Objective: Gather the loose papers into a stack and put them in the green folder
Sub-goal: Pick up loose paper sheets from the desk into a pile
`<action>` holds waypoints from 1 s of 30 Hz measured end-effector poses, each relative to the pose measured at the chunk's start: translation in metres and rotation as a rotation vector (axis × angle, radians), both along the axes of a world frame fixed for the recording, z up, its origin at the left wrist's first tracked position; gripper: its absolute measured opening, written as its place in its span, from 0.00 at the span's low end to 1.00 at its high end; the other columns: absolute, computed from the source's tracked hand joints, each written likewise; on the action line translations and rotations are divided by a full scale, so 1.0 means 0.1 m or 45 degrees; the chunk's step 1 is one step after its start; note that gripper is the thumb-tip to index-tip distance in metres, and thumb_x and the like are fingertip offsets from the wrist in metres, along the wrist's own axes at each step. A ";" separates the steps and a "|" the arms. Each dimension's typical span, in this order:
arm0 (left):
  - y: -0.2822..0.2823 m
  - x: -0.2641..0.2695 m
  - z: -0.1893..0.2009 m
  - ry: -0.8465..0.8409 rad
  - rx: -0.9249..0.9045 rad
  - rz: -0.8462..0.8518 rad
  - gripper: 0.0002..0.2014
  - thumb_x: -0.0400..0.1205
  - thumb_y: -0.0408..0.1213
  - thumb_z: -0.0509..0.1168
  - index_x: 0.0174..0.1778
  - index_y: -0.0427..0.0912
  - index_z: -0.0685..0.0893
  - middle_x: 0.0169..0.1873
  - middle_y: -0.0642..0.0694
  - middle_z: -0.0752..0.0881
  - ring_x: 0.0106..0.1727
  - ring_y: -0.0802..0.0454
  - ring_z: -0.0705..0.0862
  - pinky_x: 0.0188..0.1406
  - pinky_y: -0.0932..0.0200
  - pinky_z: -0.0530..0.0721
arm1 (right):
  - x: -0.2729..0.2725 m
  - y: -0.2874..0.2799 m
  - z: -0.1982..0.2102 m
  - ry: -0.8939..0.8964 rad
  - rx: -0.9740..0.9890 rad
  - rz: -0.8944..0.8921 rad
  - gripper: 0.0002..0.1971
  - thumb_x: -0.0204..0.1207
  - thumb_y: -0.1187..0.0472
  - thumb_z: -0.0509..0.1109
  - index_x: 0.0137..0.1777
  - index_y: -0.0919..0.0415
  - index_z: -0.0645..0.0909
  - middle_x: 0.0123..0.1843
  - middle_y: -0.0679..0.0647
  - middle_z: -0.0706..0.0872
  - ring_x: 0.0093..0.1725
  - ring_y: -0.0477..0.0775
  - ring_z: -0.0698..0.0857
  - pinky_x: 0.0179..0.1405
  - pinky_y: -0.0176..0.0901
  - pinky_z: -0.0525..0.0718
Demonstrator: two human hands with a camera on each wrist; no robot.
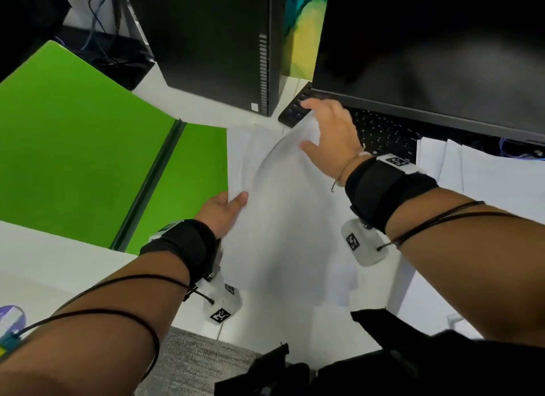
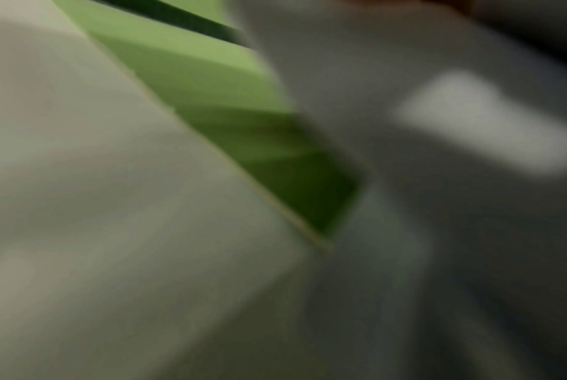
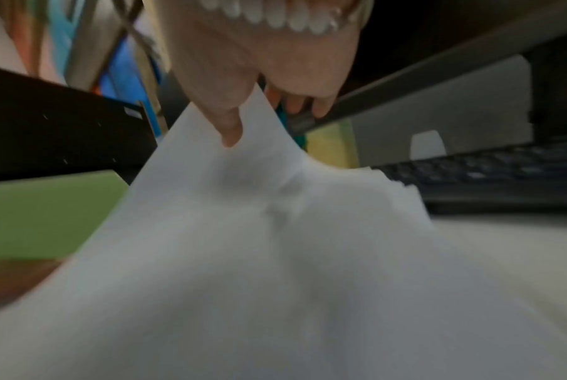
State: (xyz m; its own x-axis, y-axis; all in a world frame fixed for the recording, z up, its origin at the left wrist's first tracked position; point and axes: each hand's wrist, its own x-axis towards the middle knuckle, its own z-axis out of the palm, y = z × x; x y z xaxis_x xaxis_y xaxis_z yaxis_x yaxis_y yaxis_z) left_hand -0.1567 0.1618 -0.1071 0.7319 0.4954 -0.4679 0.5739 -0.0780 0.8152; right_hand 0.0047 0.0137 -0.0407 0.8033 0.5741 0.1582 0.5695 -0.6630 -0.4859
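A bundle of white papers (image 1: 283, 218) bows upward over the desk between my two hands. My left hand (image 1: 224, 209) pinches its near left edge, thumb on top. My right hand (image 1: 330, 130) grips the far top edge; in the right wrist view the thumb (image 3: 231, 128) presses on the papers (image 3: 275, 244) with the fingers behind. The green folder (image 1: 73, 147) lies open on the left, its dark spine running diagonally. More loose white sheets (image 1: 483, 183) lie on the desk at the right. The left wrist view is blurred, showing only green folder (image 2: 242, 115) and paper.
A black computer tower (image 1: 218, 44) stands behind the papers. A black monitor (image 1: 427, 50) overhangs a black keyboard (image 1: 380, 130) at the right. Cables and a dark box sit at the far left. The white desk's front edge (image 1: 265, 330) meets grey carpet below.
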 end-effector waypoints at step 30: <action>0.04 -0.06 0.91 -0.553 -0.285 -0.193 0.14 0.76 0.19 0.65 0.55 0.38 0.82 0.41 0.52 0.92 0.41 0.56 0.90 0.38 0.64 0.87 | -0.14 -0.89 0.18 1.441 0.915 -0.317 0.18 0.69 0.66 0.76 0.60 0.66 0.83 0.58 0.61 0.88 0.58 0.61 0.87 0.60 0.51 0.84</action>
